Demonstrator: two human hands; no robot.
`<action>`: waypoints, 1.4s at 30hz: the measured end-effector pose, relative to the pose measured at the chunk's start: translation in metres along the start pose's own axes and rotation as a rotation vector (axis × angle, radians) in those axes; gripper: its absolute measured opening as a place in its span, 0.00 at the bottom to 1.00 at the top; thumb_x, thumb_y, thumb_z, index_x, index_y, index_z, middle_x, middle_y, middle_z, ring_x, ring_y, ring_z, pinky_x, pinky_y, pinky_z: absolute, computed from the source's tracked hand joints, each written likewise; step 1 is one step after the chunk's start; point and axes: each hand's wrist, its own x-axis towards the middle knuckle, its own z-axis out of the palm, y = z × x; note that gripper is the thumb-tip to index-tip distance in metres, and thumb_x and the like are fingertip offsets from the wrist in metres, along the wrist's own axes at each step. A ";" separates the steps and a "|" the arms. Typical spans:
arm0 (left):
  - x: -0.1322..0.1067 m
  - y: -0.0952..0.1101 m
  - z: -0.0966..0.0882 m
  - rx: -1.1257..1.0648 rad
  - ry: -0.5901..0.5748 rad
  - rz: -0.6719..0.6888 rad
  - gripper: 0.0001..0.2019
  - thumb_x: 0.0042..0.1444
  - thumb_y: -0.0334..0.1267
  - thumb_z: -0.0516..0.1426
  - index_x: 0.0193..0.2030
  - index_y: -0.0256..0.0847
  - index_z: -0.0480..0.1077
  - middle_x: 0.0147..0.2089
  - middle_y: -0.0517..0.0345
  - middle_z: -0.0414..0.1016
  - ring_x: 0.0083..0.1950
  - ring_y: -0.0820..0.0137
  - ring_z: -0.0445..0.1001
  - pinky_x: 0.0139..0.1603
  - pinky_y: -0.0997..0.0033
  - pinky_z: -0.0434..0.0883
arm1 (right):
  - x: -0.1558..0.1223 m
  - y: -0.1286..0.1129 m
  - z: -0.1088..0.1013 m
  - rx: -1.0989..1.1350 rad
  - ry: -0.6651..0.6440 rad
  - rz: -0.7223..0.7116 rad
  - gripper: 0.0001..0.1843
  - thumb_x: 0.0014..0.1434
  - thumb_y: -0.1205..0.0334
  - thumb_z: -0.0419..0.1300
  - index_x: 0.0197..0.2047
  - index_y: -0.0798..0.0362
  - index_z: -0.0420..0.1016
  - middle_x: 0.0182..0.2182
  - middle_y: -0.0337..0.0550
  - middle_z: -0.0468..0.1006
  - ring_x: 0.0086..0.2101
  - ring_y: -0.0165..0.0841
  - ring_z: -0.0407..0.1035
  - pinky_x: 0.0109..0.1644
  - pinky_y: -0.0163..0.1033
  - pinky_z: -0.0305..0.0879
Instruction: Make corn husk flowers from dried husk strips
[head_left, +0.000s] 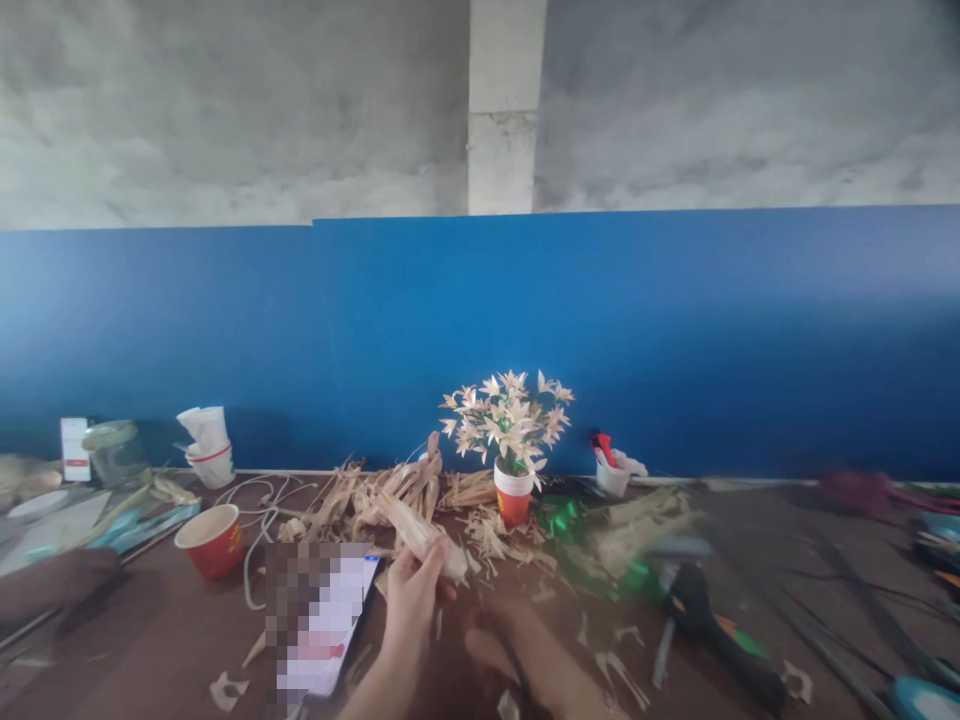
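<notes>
My left hand (418, 575) is closed around a pale dried corn husk (409, 520), which points up and away to the left. The husk's cut-looking end sticks out past my thumb on the right. Close by on the right, my right hand (499, 640) is smeared by motion. It grips dark scissors (478, 590), also blurred, with the blades up beside the husk's near end. Whether the blades touch the husk I cannot tell. Pale husk scraps (491, 540) lie behind the hands. A red and white paper cup (514, 495) there holds a bunch of cream husk flowers (514, 420).
A phone (330, 630) lies left of my left hand. Farther left stand a red paper cup (210, 540) and a white cable (259, 530). A black glue gun (712, 630) is at right, near green wrapping (566, 515). A blue partition (637, 340) rises behind.
</notes>
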 end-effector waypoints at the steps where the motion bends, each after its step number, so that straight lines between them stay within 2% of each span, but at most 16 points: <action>1: 0.000 -0.001 0.000 0.009 0.002 0.008 0.20 0.33 0.50 0.66 0.22 0.36 0.66 0.15 0.64 0.67 0.12 0.79 0.62 0.12 0.82 0.56 | 0.001 0.002 0.000 -0.007 0.008 -0.006 0.31 0.43 0.36 0.60 0.35 0.59 0.69 0.17 0.36 0.70 0.17 0.24 0.64 0.19 0.28 0.58; 9: -0.004 0.000 0.003 0.024 -0.011 0.016 0.20 0.34 0.52 0.65 0.21 0.37 0.66 0.13 0.65 0.66 0.11 0.78 0.62 0.11 0.82 0.55 | 0.005 0.011 0.001 -0.049 0.093 0.038 0.31 0.44 0.34 0.57 0.33 0.57 0.68 0.14 0.33 0.65 0.14 0.24 0.60 0.17 0.28 0.53; 16: -0.002 -0.004 -0.001 0.066 -0.022 -0.023 0.22 0.35 0.55 0.63 0.23 0.37 0.67 0.11 0.65 0.65 0.10 0.77 0.61 0.09 0.82 0.52 | 0.003 0.007 0.000 -0.070 0.096 0.095 0.33 0.42 0.32 0.57 0.33 0.56 0.70 0.15 0.34 0.65 0.15 0.25 0.59 0.19 0.30 0.55; 22: 0.005 -0.005 -0.005 0.119 -0.049 0.009 0.23 0.36 0.57 0.62 0.23 0.34 0.71 0.11 0.62 0.66 0.11 0.78 0.62 0.11 0.82 0.55 | 0.005 0.009 -0.002 -0.085 0.095 0.123 0.35 0.39 0.31 0.57 0.34 0.56 0.70 0.13 0.33 0.64 0.14 0.25 0.57 0.17 0.30 0.50; 28: 0.009 -0.003 -0.008 0.180 -0.095 -0.026 0.30 0.39 0.59 0.59 0.39 0.31 0.74 0.09 0.64 0.63 0.11 0.75 0.62 0.09 0.81 0.53 | 0.006 0.008 -0.004 -0.100 0.084 0.137 0.34 0.40 0.31 0.57 0.34 0.56 0.69 0.12 0.31 0.61 0.13 0.24 0.55 0.17 0.31 0.48; 30: 0.008 -0.002 -0.008 0.178 -0.094 -0.031 0.32 0.39 0.59 0.59 0.40 0.31 0.74 0.09 0.64 0.64 0.10 0.75 0.61 0.09 0.81 0.53 | 0.005 0.007 -0.005 -0.105 0.080 0.135 0.34 0.40 0.31 0.57 0.34 0.56 0.70 0.12 0.31 0.60 0.14 0.24 0.54 0.18 0.31 0.48; 37: 0.010 0.002 -0.008 0.143 -0.133 -0.016 0.30 0.36 0.59 0.61 0.34 0.30 0.75 0.11 0.62 0.65 0.09 0.77 0.61 0.09 0.81 0.52 | 0.002 0.004 -0.008 -0.115 0.049 0.116 0.31 0.39 0.32 0.59 0.31 0.54 0.71 0.12 0.32 0.60 0.15 0.26 0.54 0.19 0.33 0.49; 42: 0.013 0.003 -0.010 0.160 -0.166 -0.027 0.29 0.36 0.58 0.61 0.34 0.30 0.75 0.13 0.61 0.68 0.09 0.78 0.60 0.08 0.82 0.50 | 0.000 0.001 -0.013 -0.117 0.021 0.114 0.29 0.40 0.35 0.60 0.30 0.54 0.71 0.13 0.31 0.60 0.15 0.25 0.54 0.20 0.33 0.49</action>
